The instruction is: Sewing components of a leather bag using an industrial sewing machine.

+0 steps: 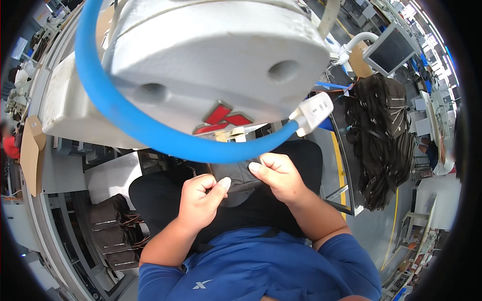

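Both of my hands are on a dark grey fabric piece (pixel 234 177) below the head of a large white industrial machine (pixel 216 60). My left hand (pixel 201 198) pinches its left part, thumb on top. My right hand (pixel 278 180) grips its right part, also thumb on top. A thick blue hose (pixel 181 143) loops across the machine's front, ending in a white fitting (pixel 311 113), and partly hides the area above the fabric, where small pale parts (pixel 228 134) show.
Piles of dark bags stand at the right (pixel 381 140) and lower left (pixel 113 231). A monitor (pixel 389 47) hangs on an arm at the upper right. Brown board (pixel 32 155) lies at the left. A person (pixel 442 155) is at the far right; yellow floor lines (pixel 394 220) run along the right.
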Tool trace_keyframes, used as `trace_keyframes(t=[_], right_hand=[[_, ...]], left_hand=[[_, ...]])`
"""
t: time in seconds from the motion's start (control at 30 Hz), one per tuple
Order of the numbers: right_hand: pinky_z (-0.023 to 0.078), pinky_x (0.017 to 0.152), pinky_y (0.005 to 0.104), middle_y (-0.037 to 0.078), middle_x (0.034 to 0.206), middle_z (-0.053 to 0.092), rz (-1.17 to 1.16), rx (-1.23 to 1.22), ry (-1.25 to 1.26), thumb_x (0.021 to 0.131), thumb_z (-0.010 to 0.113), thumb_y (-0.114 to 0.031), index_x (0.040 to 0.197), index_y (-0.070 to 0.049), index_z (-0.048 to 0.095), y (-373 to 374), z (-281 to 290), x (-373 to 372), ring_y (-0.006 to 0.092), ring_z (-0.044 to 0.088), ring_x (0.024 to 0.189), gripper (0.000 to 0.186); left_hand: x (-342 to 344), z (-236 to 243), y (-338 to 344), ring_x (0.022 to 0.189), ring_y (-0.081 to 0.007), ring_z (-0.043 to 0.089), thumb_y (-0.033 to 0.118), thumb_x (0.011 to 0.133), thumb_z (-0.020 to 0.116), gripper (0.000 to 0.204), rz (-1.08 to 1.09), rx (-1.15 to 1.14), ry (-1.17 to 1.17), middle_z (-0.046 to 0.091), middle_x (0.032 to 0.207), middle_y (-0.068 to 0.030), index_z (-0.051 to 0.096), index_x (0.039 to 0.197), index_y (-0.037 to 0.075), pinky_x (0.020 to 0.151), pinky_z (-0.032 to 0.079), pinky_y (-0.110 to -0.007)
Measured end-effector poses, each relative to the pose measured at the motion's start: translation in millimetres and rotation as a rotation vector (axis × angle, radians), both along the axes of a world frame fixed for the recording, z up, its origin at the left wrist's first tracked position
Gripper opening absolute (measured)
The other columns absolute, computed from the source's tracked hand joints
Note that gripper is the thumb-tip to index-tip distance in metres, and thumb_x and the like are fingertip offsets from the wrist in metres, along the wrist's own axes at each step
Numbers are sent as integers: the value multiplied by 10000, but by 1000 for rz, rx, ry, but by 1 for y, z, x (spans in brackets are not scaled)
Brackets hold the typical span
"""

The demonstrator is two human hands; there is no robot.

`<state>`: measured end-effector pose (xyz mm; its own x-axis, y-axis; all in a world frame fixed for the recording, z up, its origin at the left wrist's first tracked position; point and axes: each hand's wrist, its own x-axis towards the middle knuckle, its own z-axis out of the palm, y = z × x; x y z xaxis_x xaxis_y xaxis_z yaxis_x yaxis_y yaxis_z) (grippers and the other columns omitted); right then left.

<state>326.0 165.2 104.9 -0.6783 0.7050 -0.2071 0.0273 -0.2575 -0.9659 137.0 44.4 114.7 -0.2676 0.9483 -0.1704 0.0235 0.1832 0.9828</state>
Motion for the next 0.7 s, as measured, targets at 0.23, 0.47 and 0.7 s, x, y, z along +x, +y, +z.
trace_keyframes(t=[0.23, 0.47, 0.7], right_hand=[[292, 521, 266, -78, 627, 389, 63, 37, 38, 998, 648, -150, 620, -106, 371, -6, 19, 20, 18, 335, 616, 470], [510, 756, 412, 159, 913, 659, -371, 1079, -498, 939, 665, -196, 998, -3, 691, 121, -40, 29, 304, 634, 843, 204], [501, 938, 510, 310, 1221, 618, -278, 1173, -1079, 960, 618, -271, 1188, 66, 619, 260, -88, 28, 452, 622, 1108, 407]], left_hand=[[16, 10, -9, 501, -177, 530, 110, 905, 718, 364, -62, 73, 38, 565, 561, -100, 579, 588, -1, 494, 392, -330], [4, 2, -49, 506, -192, 517, 50, 854, 723, 320, -135, 87, 76, 559, 573, -97, 561, 580, 17, 490, 369, -342], [0, -5, -88, 552, -181, 521, 11, 846, 685, 325, -215, 141, 23, 582, 572, -74, 538, 557, 34, 529, 370, -335]])
